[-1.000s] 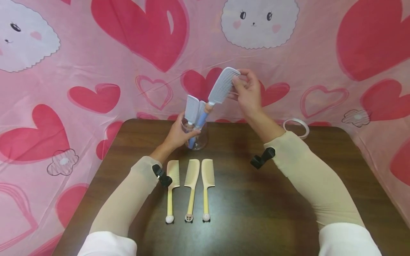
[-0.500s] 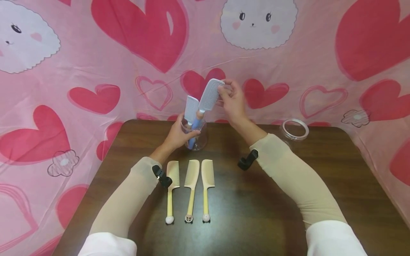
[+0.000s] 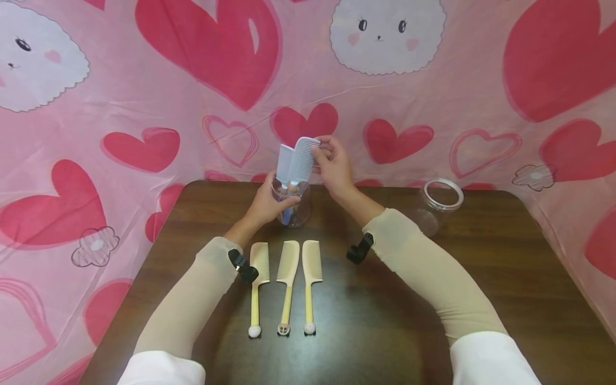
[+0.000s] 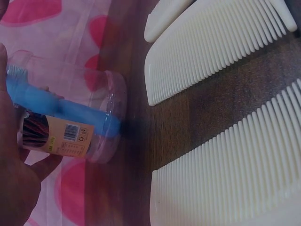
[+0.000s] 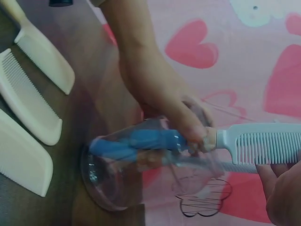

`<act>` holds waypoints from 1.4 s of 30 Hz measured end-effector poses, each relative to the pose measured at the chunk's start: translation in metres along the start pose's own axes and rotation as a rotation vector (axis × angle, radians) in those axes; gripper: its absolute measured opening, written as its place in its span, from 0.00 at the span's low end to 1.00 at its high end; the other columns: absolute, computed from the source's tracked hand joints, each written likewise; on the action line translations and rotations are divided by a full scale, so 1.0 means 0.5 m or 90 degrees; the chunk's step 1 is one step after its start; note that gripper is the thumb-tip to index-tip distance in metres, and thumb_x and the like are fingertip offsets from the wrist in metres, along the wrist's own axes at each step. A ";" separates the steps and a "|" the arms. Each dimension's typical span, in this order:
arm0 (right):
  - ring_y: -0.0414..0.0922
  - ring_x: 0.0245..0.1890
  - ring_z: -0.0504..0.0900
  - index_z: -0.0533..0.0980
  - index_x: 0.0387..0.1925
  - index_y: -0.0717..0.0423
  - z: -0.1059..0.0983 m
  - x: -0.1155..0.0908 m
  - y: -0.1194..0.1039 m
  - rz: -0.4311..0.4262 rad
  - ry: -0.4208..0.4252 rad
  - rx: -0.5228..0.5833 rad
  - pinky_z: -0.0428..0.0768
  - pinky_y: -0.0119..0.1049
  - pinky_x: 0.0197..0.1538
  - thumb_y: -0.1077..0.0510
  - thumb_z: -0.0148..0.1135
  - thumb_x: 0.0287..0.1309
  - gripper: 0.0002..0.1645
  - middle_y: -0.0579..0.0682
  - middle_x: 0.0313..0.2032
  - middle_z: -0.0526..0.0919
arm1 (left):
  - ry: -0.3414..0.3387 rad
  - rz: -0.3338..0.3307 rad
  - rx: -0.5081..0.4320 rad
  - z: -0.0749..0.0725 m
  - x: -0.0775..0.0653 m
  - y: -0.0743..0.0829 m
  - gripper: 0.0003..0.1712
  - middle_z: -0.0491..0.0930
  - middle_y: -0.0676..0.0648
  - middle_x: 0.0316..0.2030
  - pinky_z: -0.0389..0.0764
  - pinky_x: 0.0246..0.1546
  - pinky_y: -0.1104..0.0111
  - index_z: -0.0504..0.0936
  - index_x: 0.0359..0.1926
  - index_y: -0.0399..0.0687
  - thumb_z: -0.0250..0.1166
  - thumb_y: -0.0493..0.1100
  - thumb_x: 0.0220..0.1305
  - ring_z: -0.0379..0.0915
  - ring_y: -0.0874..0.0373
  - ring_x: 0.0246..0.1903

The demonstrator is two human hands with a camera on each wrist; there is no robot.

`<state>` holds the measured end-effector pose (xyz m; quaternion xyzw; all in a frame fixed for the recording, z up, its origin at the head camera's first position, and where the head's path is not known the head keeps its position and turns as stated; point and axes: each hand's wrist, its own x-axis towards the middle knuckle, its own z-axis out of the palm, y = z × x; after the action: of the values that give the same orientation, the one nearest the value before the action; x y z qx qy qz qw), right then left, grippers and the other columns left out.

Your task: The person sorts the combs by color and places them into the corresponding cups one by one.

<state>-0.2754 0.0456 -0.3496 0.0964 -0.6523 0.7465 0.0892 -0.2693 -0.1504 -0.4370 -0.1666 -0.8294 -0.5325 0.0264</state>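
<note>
My left hand (image 3: 264, 202) grips a clear plastic jar (image 3: 303, 214) near its rim, at the back of the table. My right hand (image 3: 335, 167) pinches the head of a light blue comb (image 3: 304, 159), whose handle end is down in the jar. Beside it another light blue comb (image 3: 284, 163) stands in the same jar, its toothed head above the rim. Blue handles (image 5: 155, 140) show through the jar wall in the right wrist view. A printed label (image 4: 66, 136) is on the jar in the left wrist view.
Three cream combs with yellow handles, a left one (image 3: 260, 262), a middle one (image 3: 289, 262) and a right one (image 3: 312, 262), lie in front of the jar. A second clear jar (image 3: 428, 216) stands at the back right, by my right sleeve. A pink heart-print cloth (image 3: 231, 69) hangs behind.
My right hand has moved down and to the left, lowering the light blue comb into the jar. The second jar shows more from behind the right arm. My left hand stays put.
</note>
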 end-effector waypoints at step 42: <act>0.50 0.72 0.66 0.62 0.76 0.51 -0.155 -0.013 -0.095 -0.041 -0.191 -0.336 0.65 0.50 0.73 0.51 0.65 0.67 0.40 0.53 0.72 0.68 | 0.004 -0.009 0.010 -0.003 0.005 -0.005 0.53 0.72 0.38 0.63 0.77 0.59 0.45 0.54 0.76 0.49 0.77 0.45 0.59 0.74 0.42 0.60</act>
<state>-0.2592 0.1286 -0.3157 0.1998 -0.8261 0.5256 0.0374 -0.2729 -0.1521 -0.4381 -0.1589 -0.8347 -0.5266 0.0270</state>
